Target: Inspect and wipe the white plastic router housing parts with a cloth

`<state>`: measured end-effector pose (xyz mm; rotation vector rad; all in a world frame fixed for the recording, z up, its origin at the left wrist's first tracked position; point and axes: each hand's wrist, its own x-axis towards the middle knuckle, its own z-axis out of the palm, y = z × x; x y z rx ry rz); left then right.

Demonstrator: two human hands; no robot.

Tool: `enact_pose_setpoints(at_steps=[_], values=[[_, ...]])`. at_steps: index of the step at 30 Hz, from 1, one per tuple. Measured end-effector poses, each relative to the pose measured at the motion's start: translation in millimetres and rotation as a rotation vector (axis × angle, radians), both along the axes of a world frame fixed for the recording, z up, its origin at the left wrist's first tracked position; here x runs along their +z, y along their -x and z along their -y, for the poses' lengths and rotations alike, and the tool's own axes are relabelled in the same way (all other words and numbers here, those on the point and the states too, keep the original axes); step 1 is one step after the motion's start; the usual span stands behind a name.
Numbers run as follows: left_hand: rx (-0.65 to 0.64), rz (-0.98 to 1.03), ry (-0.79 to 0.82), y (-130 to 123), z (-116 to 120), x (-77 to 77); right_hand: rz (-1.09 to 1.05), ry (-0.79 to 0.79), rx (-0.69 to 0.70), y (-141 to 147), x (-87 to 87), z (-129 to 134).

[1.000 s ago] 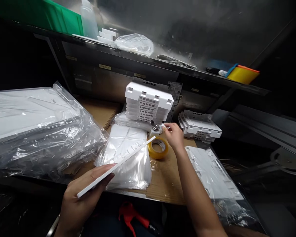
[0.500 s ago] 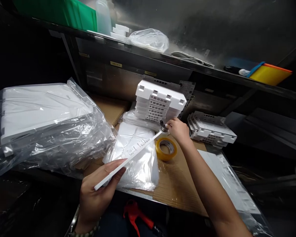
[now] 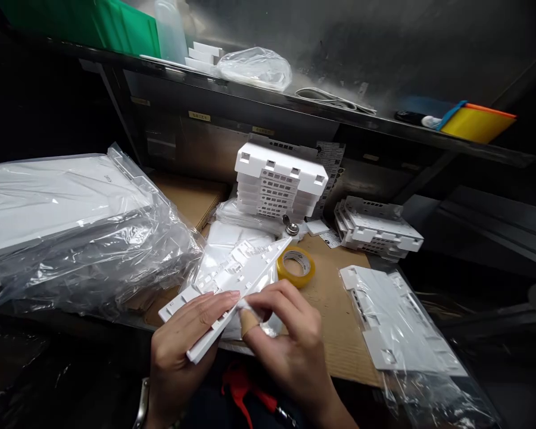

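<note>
A flat white plastic panel (image 3: 236, 268) with raised moulded details is tilted above the clear bags, and my left hand (image 3: 185, 336) is closed on its near end. At the panel's right edge, my right hand (image 3: 286, 333) has its fingers pinched on a small white piece (image 3: 245, 305), perhaps a cloth or pad, mostly hidden by the fingers. By the panel's far corner stands a small container with a round metal top (image 3: 292, 229). Yellow tape (image 3: 296, 267) lies just right of the panel. Under the panel is a pile of clear bags (image 3: 214, 247).
Stacked white parts (image 3: 279, 176) stand behind, with more (image 3: 377, 229) at the right. Bagged white panels lie at the left (image 3: 62, 196) and right (image 3: 402, 322). A shelf (image 3: 232, 86) crosses the back. A red air gun (image 3: 245, 387) hangs below the cardboard edge.
My right hand has come back from the small container to the panel's near part. The panel has turned so more of its detailed face shows. The view has shifted slightly.
</note>
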<state>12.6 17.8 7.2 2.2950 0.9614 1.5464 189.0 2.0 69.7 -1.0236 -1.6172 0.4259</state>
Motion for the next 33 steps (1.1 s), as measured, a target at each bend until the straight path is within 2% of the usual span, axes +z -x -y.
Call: enact_pose_setpoints(at_steps=[2, 6, 11, 15, 17, 20, 21, 22, 23, 26, 27, 28, 30, 32, 33], values=[[-0.012, -0.037, -0.040, 0.1, 0.1, 0.9, 0.005, -0.009, -0.031, -2.5, -1.1, -0.2], [-0.041, -0.049, -0.031, 0.6, -0.4, -1.2, 0.032, -0.033, 0.057, -8.2, -1.9, -0.2], [-0.028, -0.084, -0.031, 2.2, -0.9, -5.3, 0.022, -0.003, -0.048, -6.9, -2.9, 1.5], [-0.079, -0.099, -0.026, 5.0, 0.0, -7.5, 0.071, 0.004, 0.092, -9.3, -4.1, 0.5], [-0.060, -0.087, -0.042, 6.7, 0.3, -7.7, 0.083, 0.016, 0.001, -22.7, -6.0, -8.6], [-0.066, -0.069, -0.026, 9.5, -0.9, -4.8, 0.045, 0.018, -0.301, -50.6, -7.9, -23.4], [-0.087, -0.066, -0.006, 10.3, -2.1, -3.0, 0.002, 0.024, -0.361, -57.6, -7.6, -25.0], [-0.113, -0.067, 0.013, 10.8, -3.6, -0.8, -0.060, 0.047, -0.364, -62.0, -7.0, -24.0], [-0.143, -0.068, 0.029, 11.1, -5.5, 1.4, -0.132, 0.095, -0.302, -63.4, -6.4, -20.7], [-0.189, -0.028, 0.040, 9.5, -12.5, 5.1, -0.314, 0.331, 0.071, -54.2, -7.3, -2.9], [-0.175, -0.011, 0.032, 8.1, -14.9, 4.6, -0.350, 0.382, 0.154, -49.3, -9.4, 3.1], [-0.139, 0.009, 0.026, 6.1, -17.1, 3.4, -0.376, 0.393, 0.183, -44.7, -12.4, 8.1], [-0.032, 0.121, 0.098, 0.9, -20.5, 0.3, -0.419, 0.314, 0.096, -37.5, -21.0, 15.5], [0.009, 0.419, 0.314, -5.6, -22.0, 0.4, -0.458, 0.200, -0.061, -32.6, -31.7, 20.9], [-0.033, 0.627, 0.487, -9.2, -22.0, 3.0, -0.471, 0.156, -0.129, -30.3, -37.3, 23.6]])
